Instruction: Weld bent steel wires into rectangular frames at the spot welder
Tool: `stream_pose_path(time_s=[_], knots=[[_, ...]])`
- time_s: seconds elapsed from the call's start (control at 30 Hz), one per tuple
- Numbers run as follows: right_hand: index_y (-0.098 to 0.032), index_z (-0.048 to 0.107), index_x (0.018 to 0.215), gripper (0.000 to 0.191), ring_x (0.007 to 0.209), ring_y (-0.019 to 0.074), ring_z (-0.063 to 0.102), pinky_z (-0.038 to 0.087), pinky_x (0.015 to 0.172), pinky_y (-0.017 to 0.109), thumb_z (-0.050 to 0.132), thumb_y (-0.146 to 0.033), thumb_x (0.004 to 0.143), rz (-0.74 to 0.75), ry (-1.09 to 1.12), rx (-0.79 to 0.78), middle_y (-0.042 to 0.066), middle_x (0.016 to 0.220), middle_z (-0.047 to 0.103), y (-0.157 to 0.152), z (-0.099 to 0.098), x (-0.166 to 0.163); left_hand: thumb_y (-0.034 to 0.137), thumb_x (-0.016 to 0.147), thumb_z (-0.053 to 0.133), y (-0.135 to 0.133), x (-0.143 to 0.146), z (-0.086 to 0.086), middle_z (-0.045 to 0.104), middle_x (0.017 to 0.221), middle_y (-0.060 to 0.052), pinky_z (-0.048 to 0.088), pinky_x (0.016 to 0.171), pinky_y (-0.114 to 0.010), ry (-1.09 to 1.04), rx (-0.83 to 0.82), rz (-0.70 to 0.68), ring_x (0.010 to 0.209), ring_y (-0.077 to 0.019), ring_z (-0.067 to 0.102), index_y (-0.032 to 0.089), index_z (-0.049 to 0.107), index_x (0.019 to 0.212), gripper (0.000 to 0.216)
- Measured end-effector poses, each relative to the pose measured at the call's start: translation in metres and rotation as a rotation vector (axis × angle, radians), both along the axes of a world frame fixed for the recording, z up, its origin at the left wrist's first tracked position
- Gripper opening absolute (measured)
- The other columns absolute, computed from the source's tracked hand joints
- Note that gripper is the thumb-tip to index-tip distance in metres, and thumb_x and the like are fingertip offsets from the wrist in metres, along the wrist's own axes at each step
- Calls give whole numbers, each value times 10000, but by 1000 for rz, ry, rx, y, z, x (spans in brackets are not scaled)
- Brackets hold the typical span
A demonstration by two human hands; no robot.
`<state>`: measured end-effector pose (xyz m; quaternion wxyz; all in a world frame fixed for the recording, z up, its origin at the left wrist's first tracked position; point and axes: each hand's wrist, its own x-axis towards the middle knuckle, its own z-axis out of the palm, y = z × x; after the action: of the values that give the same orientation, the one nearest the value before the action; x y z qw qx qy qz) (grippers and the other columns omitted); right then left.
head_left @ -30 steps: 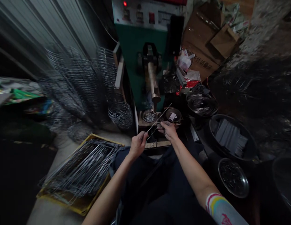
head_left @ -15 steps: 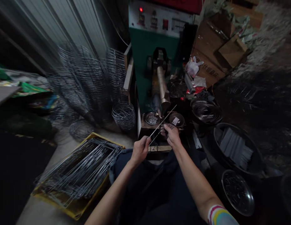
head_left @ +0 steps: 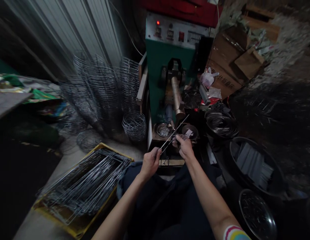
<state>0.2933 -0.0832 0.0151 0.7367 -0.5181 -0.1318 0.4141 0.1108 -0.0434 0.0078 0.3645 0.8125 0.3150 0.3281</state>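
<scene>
My left hand [head_left: 151, 161] is closed around the near end of a thin metal rod [head_left: 175, 132] that slants up to the right. Fingers of my right hand [head_left: 184, 144] pinch the same rod farther along, just in front of the green welding machine [head_left: 169, 63]. The rod's far end reaches under the machine's brass electrode arm [head_left: 177, 98]. A small metal dish of tiny parts [head_left: 163, 130] sits left of the rod. Another small dish [head_left: 190, 132] sits right of it. My lap in dark trousers is below both hands.
A yellow crate of bent wire frames [head_left: 82, 183] lies at my left. Stacked wire baskets [head_left: 100, 90] stand behind it, one small basket [head_left: 134, 126] near the machine. Right of me are a coil of wire [head_left: 219, 121], a black tub of grey strips [head_left: 254, 165] and a steel bowl [head_left: 257, 213]. Cardboard boxes [head_left: 232, 56] lie beyond.
The view has shifted so the machine and hands sit further right and lower. Both hands keep their hold on the rod, in nearly the same pose.
</scene>
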Motion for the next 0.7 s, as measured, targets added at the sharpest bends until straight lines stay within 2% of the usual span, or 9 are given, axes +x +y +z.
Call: stream_pose_path(time_s=[0.5,0.7], knots=[[-164,612,747,232,469,84,593,536,462,177,811,-268,687,8,22,15,-6,629,674,5,6,2,333,981,386,7,2,1,594,658,2,370,580,-226,0,23,2,574,-127,564,199,558,807,279],[-164,627,730,200,467,79,582,530,454,167,799,-250,675,15,45,2,-10,615,667,9,7,4,357,980,378,10,3,5,532,595,20,348,552,-232,47,43,21,521,-125,512,207,548,786,299]])
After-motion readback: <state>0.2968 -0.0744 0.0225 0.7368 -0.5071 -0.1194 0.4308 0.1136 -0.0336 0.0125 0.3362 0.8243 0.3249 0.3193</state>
